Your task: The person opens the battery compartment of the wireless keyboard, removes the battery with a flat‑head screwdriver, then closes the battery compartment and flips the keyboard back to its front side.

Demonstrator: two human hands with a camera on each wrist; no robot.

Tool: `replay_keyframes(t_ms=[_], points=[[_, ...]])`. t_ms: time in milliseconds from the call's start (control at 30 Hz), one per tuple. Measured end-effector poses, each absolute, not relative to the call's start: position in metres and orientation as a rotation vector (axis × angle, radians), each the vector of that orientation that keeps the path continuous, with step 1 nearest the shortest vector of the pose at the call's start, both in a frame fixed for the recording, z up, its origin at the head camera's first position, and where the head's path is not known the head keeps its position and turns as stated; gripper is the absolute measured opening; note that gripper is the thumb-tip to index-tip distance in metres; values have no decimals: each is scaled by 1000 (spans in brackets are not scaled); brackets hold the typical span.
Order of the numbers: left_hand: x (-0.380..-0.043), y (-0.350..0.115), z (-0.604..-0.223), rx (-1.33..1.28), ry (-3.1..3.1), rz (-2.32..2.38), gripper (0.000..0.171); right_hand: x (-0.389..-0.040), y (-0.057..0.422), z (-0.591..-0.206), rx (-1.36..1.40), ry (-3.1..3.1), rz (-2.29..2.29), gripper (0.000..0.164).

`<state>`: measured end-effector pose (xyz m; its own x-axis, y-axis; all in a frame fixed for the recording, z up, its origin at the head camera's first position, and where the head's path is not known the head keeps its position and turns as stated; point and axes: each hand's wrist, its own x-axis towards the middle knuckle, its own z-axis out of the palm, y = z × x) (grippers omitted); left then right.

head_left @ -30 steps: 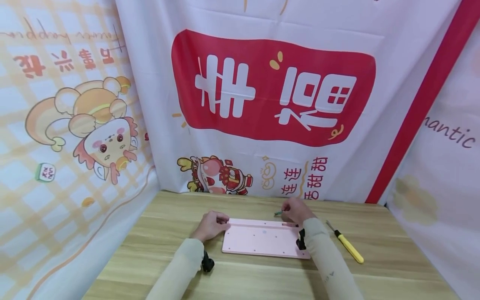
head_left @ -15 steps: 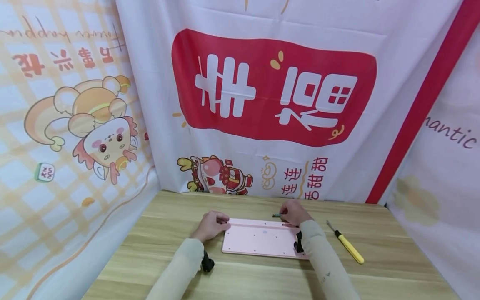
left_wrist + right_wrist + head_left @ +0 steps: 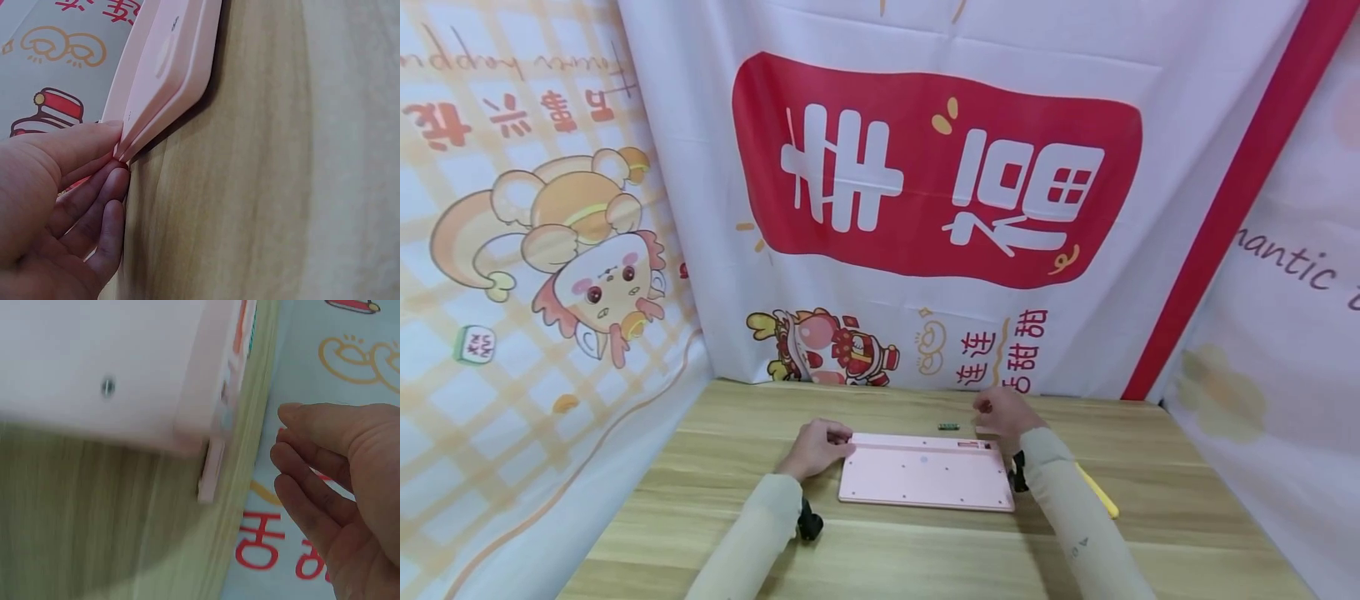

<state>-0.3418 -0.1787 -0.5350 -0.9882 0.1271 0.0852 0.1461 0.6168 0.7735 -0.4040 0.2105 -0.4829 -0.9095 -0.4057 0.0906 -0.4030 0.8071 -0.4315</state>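
Note:
A pink keyboard (image 3: 917,483) lies underside up on the table, small screws across its back and a battery slot (image 3: 967,444) near its far right corner. At the far left corner my left hand (image 3: 816,448) pinches the edge, thumb (image 3: 94,140) on top and fingertips below. My right hand (image 3: 1009,414) is past the far right corner, its loosely bent fingers (image 3: 306,481) holding nothing. A green battery (image 3: 949,427) lies on the wood just beyond the keyboard's far edge. Beside the keyboard corner, the right wrist view shows a small pink strip (image 3: 212,470).
Right of the keyboard lies a screwdriver, its yellow handle (image 3: 1097,490) partly covered by the right sleeve (image 3: 1075,508). A printed cloth (image 3: 925,350) hangs at the table's back edge, with more cloth on both sides.
My right hand has let go of the battery, which now lies on the table, and has moved right. The left hand keeps its grip on the keyboard corner. The head view has shifted slightly.

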Motion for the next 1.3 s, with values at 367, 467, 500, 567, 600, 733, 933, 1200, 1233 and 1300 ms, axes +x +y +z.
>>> replay_keyframes(t_ms=[367, 467, 500, 567, 600, 733, 933, 1200, 1233, 1300], points=[[-343, -181, -536, -238, -2816, -1328, 20, -408, 252, -499, -685, 2997, -666, 17], [-342, -181, -535, -234, -2820, -1326, 20, -408, 256, -509, -737, 3022, -707, 17], [-342, -180, -535, -229, -2819, -1330, 20, -408, 256, -512, -760, 3032, -706, 17], [-342, -180, -534, -226, -2818, -1333, 20, -407, 257, -517, -803, 3043, -715, 15], [-342, -180, -534, -224, -2819, -1335, 20, -407, 257, -519, -809, 3048, -711, 15], [-340, -179, -531, -228, -2824, -1334, 21, -407, 257, -525, -816, 3064, -698, 11], [-337, -177, -531, -210, -2828, -1339, 22, -405, 256, -526, -730, 3042, -726, 12], [-340, -179, -535, -216, -2819, -1332, 22, -400, 255, -515, -693, 2993, -750, 8], [-341, -179, -536, -209, -2819, -1332, 22, -399, 255, -513, -697, 2983, -768, 7], [-342, -180, -536, -214, -2820, -1327, 23, -397, 256, -508, -700, 2960, -811, 7]])
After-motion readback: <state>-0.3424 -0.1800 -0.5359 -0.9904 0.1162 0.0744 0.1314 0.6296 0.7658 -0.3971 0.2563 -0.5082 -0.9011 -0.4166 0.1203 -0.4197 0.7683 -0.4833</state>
